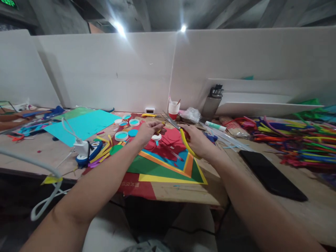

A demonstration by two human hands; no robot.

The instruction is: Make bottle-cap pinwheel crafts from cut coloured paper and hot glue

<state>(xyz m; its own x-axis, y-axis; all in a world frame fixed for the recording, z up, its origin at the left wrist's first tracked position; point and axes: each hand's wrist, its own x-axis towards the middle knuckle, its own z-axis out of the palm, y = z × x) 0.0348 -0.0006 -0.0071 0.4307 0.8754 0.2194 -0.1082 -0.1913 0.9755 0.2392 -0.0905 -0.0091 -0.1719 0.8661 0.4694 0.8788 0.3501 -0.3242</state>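
Note:
My right hand point(195, 140) grips a pair of scissors point(187, 141) by the yellow handles, and the blades point up and to the left. My left hand point(151, 132) is pinched on a small yellowish piece point(158, 132), mostly hidden by the fingers. The scissor tips are close to the left fingertips, over the table. Beneath both hands lies a stack of coloured sheets, with red paper point(170, 140) on top and orange, green and yellow paper point(170, 178) showing below. A small white lid-like piece point(156, 137) rests on the red paper under my left hand.
Round white lids with blue inside point(121, 136) and a turquoise sheet point(84, 124) are at left, near a blue power strip point(89, 153). Paper cups point(174, 109) and a bottle point(212, 103) stand behind. A phone point(271, 175) and coloured pipe cleaners point(301, 140) lie at right.

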